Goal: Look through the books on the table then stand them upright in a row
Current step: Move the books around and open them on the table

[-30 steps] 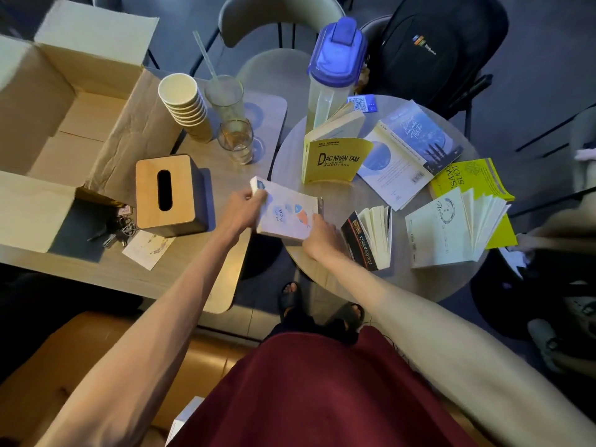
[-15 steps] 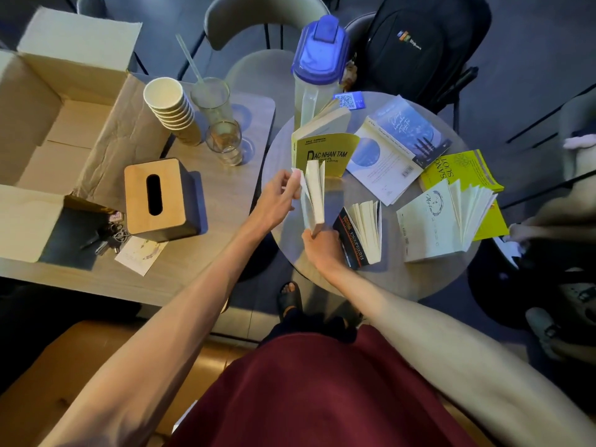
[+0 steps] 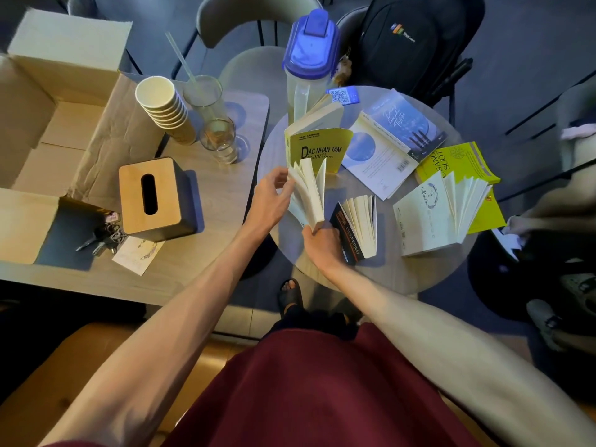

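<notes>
A small pale book is held on end over the near left edge of a round counter, its cream pages fanned open toward the camera. The right hand grips the book's lower corner, with its fingers curled around it. The left hand is at the upper left of the pages, its fingers pinching the loose leaves. Just right of the right hand, a black book stands with its pages splayed. Farther right, a white book is fanned the same way, in front of a flat lime-yellow book. Behind the held book a yellow book stands half open. Beside it, a blue-and-white book lies open and face down, and a blue-lidded jug stands at the back edge. To the left, a long wooden counter carries a tissue box, stacked paper cups, a glass, keys and an open cardboard box.
</notes>
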